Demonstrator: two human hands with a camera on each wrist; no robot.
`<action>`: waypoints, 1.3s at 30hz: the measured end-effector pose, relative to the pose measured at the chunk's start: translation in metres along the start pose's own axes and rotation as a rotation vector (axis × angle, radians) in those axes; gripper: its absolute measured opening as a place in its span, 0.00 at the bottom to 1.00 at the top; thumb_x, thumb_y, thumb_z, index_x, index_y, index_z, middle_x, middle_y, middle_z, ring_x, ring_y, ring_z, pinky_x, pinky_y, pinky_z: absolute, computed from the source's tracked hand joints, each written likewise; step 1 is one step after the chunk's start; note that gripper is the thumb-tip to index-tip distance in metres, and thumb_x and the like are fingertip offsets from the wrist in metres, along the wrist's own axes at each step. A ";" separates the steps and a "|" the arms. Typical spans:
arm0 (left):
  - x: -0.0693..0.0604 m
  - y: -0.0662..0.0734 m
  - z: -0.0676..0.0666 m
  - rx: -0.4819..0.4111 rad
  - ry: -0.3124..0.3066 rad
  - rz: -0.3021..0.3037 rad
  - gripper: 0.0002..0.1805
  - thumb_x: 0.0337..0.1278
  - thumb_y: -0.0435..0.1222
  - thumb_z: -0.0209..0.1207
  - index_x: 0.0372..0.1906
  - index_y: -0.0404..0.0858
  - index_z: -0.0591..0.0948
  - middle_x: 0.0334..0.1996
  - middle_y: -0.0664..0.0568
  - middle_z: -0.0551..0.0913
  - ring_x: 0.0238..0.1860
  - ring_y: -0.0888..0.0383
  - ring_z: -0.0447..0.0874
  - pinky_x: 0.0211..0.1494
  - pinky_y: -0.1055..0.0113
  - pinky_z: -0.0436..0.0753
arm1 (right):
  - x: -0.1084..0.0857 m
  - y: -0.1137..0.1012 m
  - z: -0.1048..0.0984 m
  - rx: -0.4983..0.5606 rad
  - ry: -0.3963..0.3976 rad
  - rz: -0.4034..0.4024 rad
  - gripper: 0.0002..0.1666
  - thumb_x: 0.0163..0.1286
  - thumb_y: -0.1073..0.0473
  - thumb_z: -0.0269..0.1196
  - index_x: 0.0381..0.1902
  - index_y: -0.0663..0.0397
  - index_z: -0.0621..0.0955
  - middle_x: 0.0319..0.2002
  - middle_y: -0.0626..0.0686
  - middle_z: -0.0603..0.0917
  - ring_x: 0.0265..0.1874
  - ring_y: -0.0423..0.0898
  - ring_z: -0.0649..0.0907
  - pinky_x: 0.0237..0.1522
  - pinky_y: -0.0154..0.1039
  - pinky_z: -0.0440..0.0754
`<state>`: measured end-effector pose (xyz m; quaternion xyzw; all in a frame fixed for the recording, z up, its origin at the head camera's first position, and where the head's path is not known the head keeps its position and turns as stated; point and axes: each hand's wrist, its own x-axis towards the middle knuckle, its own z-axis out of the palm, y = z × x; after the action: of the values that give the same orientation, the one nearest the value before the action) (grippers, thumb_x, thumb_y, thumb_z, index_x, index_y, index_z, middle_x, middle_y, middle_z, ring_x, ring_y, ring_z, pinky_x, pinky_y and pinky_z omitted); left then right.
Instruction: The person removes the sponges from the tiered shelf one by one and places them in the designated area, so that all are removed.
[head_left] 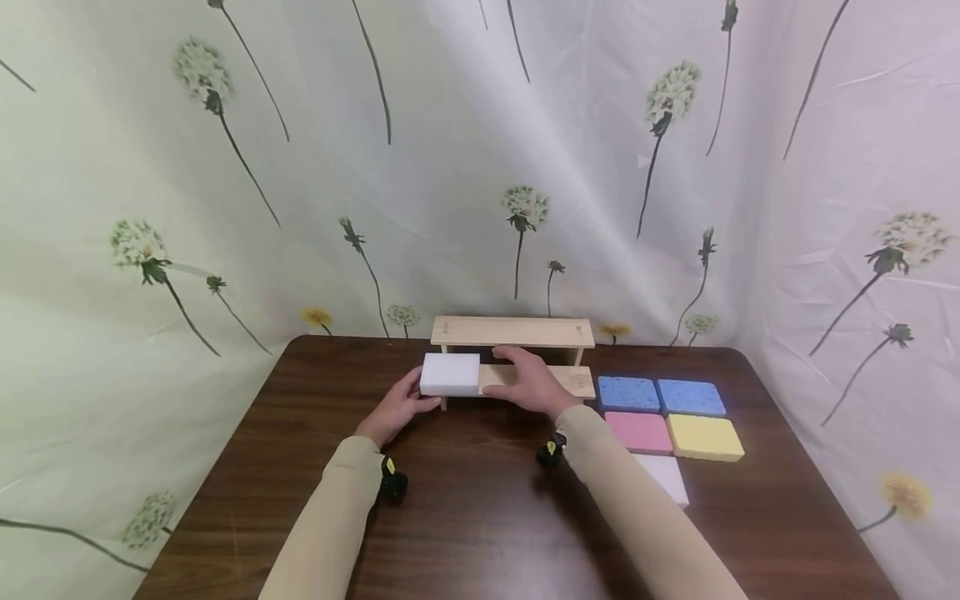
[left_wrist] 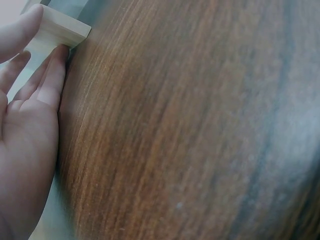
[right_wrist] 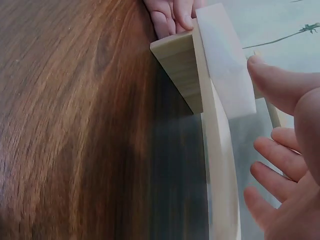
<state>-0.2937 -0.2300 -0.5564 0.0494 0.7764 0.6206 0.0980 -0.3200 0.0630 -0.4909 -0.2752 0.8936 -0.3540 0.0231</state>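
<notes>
A white block-shaped sponge (head_left: 450, 373) lies flat on the left end of a two-tier wooden shelf's lower board (head_left: 573, 381). My left hand (head_left: 393, 410) is at that end, with the thumb in front and the fingers along the side. Seen from the right wrist, its thumb touches the shelf's edge (right_wrist: 197, 50) below the sponge (right_wrist: 227, 62). In the left wrist view, the fingers of the left hand (left_wrist: 27, 145) are nearly straight. Over the lower board, just right of the sponge, my right hand (head_left: 528, 385) has thumb and fingers spread, with nothing between them.
Right of the shelf lie two blue sponges (head_left: 628, 394), a pink sponge (head_left: 637, 432), a yellow sponge (head_left: 705, 437) and another white sponge (head_left: 663, 477), partly behind the right sleeve. The upper board (head_left: 513, 332) stands behind. A patterned curtain (head_left: 450, 208) borders the brown table (head_left: 465, 533).
</notes>
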 end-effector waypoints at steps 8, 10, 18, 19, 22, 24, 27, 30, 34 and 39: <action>0.000 0.000 -0.002 0.027 0.013 -0.010 0.44 0.70 0.32 0.65 0.83 0.39 0.57 0.79 0.37 0.63 0.79 0.41 0.62 0.80 0.45 0.64 | 0.004 0.000 0.012 -0.015 -0.009 0.047 0.50 0.63 0.43 0.78 0.75 0.59 0.72 0.73 0.58 0.75 0.71 0.55 0.75 0.72 0.52 0.73; -0.001 -0.001 -0.002 0.028 0.015 -0.017 0.44 0.69 0.32 0.66 0.83 0.40 0.57 0.79 0.38 0.63 0.79 0.41 0.62 0.80 0.46 0.64 | 0.005 -0.002 0.014 -0.019 -0.012 0.050 0.51 0.63 0.44 0.78 0.76 0.59 0.71 0.73 0.59 0.75 0.71 0.55 0.75 0.73 0.52 0.73; -0.003 -0.002 -0.002 0.018 0.017 -0.019 0.44 0.68 0.32 0.67 0.83 0.41 0.58 0.79 0.39 0.64 0.79 0.42 0.64 0.80 0.46 0.65 | 0.011 -0.010 0.021 -0.029 -0.052 0.055 0.55 0.63 0.44 0.78 0.79 0.62 0.66 0.75 0.61 0.71 0.73 0.57 0.72 0.75 0.52 0.71; -0.003 -0.002 -0.002 0.018 0.014 -0.012 0.44 0.69 0.32 0.66 0.83 0.41 0.58 0.79 0.39 0.64 0.78 0.42 0.64 0.79 0.46 0.65 | 0.012 -0.010 0.021 -0.030 -0.051 0.051 0.56 0.63 0.44 0.78 0.79 0.62 0.66 0.75 0.62 0.71 0.74 0.57 0.72 0.75 0.52 0.70; -0.002 -0.001 -0.002 0.024 0.007 -0.002 0.43 0.70 0.33 0.65 0.83 0.41 0.58 0.79 0.39 0.64 0.78 0.42 0.64 0.79 0.46 0.66 | 0.015 -0.009 0.023 -0.041 -0.044 0.040 0.56 0.63 0.44 0.78 0.79 0.62 0.65 0.76 0.62 0.71 0.74 0.57 0.71 0.75 0.52 0.70; -0.001 -0.001 -0.002 0.028 0.004 -0.002 0.43 0.70 0.33 0.65 0.83 0.41 0.58 0.79 0.38 0.64 0.78 0.41 0.64 0.79 0.45 0.65 | 0.017 -0.008 0.025 -0.043 -0.045 0.036 0.57 0.63 0.44 0.78 0.79 0.62 0.65 0.76 0.61 0.71 0.75 0.56 0.71 0.75 0.51 0.70; -0.001 -0.001 -0.002 0.021 0.009 -0.013 0.43 0.69 0.33 0.66 0.83 0.40 0.58 0.79 0.38 0.64 0.79 0.41 0.63 0.80 0.45 0.64 | 0.019 -0.009 0.026 -0.031 -0.054 0.034 0.58 0.63 0.43 0.78 0.80 0.63 0.64 0.76 0.62 0.70 0.75 0.56 0.71 0.75 0.51 0.70; 0.000 -0.002 -0.003 0.014 0.014 -0.022 0.44 0.68 0.33 0.67 0.83 0.41 0.58 0.79 0.39 0.64 0.79 0.42 0.63 0.80 0.46 0.64 | 0.020 -0.012 0.028 -0.010 -0.065 0.032 0.58 0.64 0.42 0.77 0.80 0.63 0.63 0.77 0.62 0.69 0.75 0.56 0.70 0.75 0.52 0.70; 0.000 -0.001 -0.004 0.020 0.013 -0.016 0.44 0.69 0.33 0.67 0.83 0.41 0.58 0.79 0.39 0.65 0.79 0.43 0.64 0.80 0.47 0.65 | 0.021 -0.015 0.030 -0.001 -0.061 0.030 0.57 0.65 0.43 0.77 0.80 0.63 0.63 0.76 0.62 0.70 0.74 0.57 0.71 0.74 0.52 0.71; 0.000 0.000 -0.002 0.030 0.006 -0.002 0.43 0.70 0.33 0.66 0.83 0.40 0.58 0.77 0.39 0.67 0.77 0.43 0.66 0.79 0.47 0.67 | 0.020 -0.017 0.032 -0.004 -0.050 0.046 0.56 0.65 0.44 0.77 0.80 0.62 0.64 0.74 0.61 0.73 0.72 0.56 0.74 0.73 0.53 0.72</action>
<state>-0.2942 -0.2324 -0.5559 0.0485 0.7860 0.6089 0.0955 -0.3215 0.0222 -0.5009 -0.2631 0.8995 -0.3447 0.0530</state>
